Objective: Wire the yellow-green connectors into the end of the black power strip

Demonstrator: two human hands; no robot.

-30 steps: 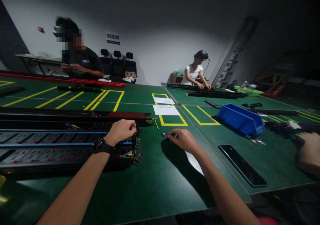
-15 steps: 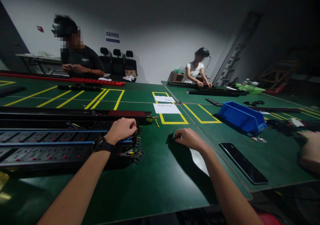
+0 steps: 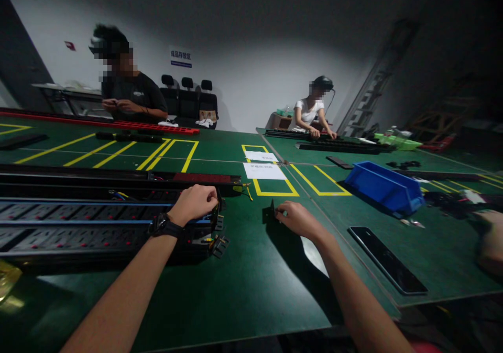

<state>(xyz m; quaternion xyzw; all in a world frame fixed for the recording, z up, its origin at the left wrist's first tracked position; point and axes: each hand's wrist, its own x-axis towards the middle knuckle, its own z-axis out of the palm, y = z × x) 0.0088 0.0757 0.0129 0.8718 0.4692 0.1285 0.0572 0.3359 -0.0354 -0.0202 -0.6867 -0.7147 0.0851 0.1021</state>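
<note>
Black power strips (image 3: pixel 90 238) with rows of sockets and red dots lie side by side at the left of the table. My left hand (image 3: pixel 196 203), with a watch on its wrist, is closed over the right end of one strip; its fingertips are partly hidden. Black end pieces (image 3: pixel 220 245) and short coloured wires stick out at the strips' ends just below it. To the right, my right hand (image 3: pixel 294 216) pinches a small thin dark plate (image 3: pixel 272 210), held upright just above the green table (image 3: pixel 243 274).
A blue bin (image 3: pixel 383 185) and a phone (image 3: pixel 387 258) lie to the right. White paper sheets (image 3: pixel 265 171) rest on yellow-taped outlines ahead. Another person's hand (image 3: pixel 491 238) is at the right edge. Two people work across the table.
The view has shifted slightly. The small plate at my right hand has turned and now shows more upright. My left hand stays at the strip's end.
</note>
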